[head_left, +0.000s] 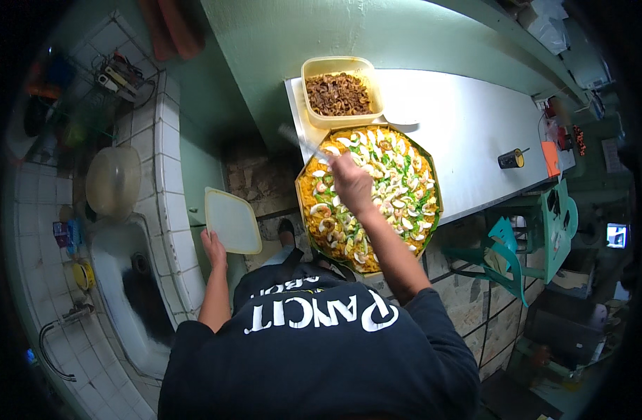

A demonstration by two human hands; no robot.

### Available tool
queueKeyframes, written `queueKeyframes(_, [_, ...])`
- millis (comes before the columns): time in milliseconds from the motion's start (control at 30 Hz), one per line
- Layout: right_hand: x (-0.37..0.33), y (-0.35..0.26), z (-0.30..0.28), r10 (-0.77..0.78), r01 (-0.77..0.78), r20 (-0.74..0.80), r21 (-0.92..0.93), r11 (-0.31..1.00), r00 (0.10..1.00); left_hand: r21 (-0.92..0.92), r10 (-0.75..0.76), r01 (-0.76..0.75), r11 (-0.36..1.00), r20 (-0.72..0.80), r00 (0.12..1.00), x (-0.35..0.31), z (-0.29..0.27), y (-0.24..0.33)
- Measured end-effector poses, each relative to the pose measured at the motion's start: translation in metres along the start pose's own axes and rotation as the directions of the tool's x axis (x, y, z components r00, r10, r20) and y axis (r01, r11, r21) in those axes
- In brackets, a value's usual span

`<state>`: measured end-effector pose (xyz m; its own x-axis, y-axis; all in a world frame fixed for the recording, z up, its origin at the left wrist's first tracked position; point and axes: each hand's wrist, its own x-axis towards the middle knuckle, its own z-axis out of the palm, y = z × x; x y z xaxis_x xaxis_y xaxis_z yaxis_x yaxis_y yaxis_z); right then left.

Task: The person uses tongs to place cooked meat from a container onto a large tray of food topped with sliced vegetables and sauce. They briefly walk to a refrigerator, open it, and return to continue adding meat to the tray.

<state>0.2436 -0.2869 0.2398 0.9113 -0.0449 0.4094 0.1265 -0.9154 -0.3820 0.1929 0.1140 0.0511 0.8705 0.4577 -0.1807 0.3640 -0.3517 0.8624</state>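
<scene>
My left hand [214,248] grips the edge of a pale plastic lid [233,221], held tilted between the sink counter and the table. Closed over the upper left of a big octagonal tray [299,210], my right hand [351,180] holds a thin utensil [298,140] smeared by motion; its exact kind is hard to make out. Orange noodles [309,190] fill the tray, topped with egg slices, greens and what look like shrimp. Just behind the tray stands an uncovered plastic container [378,105] with chopped brown food [338,94] inside.
The white table [461,126] runs to the right, with a black cup [511,159] near its far end. Green plastic chairs [503,262] stand at the right. At left are a tiled counter [172,189], a sink [135,294] and a round plastic basin [113,182].
</scene>
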Motion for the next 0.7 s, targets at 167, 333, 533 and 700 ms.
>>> queueKeyframes(167, [0.106, 0.075, 0.007, 0.115, -0.139, -0.129, -0.197, 0.971, 0.985, -0.046, -0.014, 0.014, 0.999, -0.002, 1.000, 0.003, -0.007, 0.007])
queueKeyframes(333, [0.165, 0.085, 0.061, 0.126, -0.077, 0.107, -0.382, 0.921, 0.986, -0.028, -0.012, 0.013, 1.000, 0.029, 1.000, 0.007, -0.012, 0.014])
queueKeyframes(533, [0.196, 0.089, 0.079, 0.022, 0.048, 0.140, -0.480, 0.876, 0.990, -0.045, 0.054, -0.051, 0.998, 0.088, 0.995, 0.019, -0.010, 0.011])
queueKeyframes(700, [0.182, 0.102, 0.025, 0.316, -0.302, 0.040, -0.202, 0.932, 0.948, -0.017, 0.089, -0.089, 0.996, 0.035, 0.995, 0.022, -0.009, 0.012])
